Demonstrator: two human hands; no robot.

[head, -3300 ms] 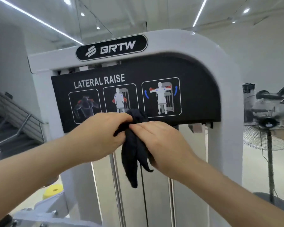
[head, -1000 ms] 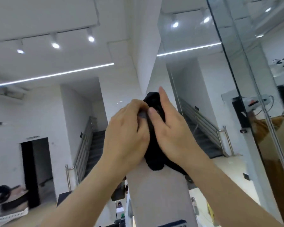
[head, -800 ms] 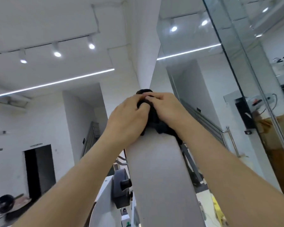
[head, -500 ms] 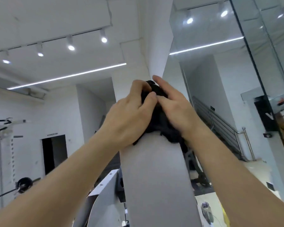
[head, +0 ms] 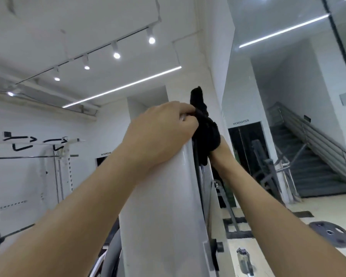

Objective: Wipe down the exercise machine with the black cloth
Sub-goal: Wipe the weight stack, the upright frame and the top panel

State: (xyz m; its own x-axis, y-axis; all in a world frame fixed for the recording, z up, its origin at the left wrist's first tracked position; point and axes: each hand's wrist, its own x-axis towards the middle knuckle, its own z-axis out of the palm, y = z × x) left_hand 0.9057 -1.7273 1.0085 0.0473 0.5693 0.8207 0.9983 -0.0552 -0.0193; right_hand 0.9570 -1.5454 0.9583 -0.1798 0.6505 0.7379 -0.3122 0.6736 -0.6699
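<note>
Left hand: fingers curled over the top of the white upright of the exercise machine, pinching the edge of the black cloth. The cloth is bunched against the upright's top right edge, one corner standing up. Right hand: only its heel and wrist show beneath the cloth; grip cannot be told. Floor, right: weight plate; staircase beyond.
</note>
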